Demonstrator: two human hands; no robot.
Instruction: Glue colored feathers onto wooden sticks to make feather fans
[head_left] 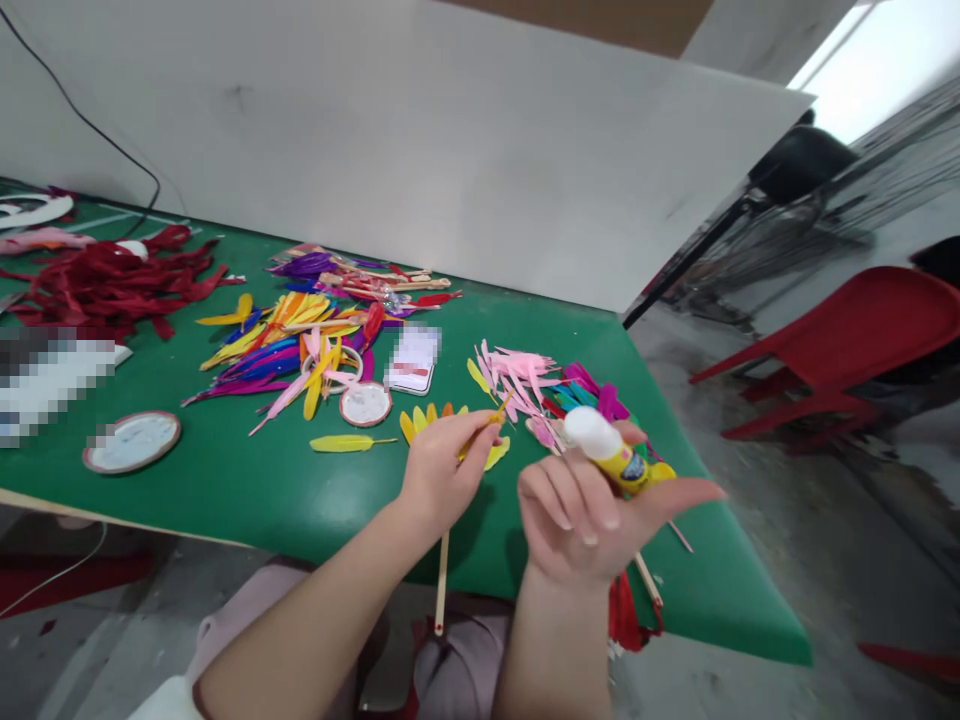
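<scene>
Between the thumb and fingers of my left hand (442,460) is a yellow feather (504,408), its tip pointing up and right. Under this hand lies a fan of yellow and orange feathers (418,421), partly hidden, with a wooden stick (441,590) reaching past the table's near edge. My right hand (577,515) holds a yellow glue stick (626,467) with a white end; the fingers are curled and the thumb is stretched out to the right. A single yellow feather (343,443) lies to the left of the fan.
Pink feathers (525,370) and magenta feathers (600,390) lie beyond my right hand. Feather bundles (300,330), a phone (415,360), round white discs (135,442) and dark red strips (120,285) cover parts of the green table (262,500). A red chair (847,340) stands right.
</scene>
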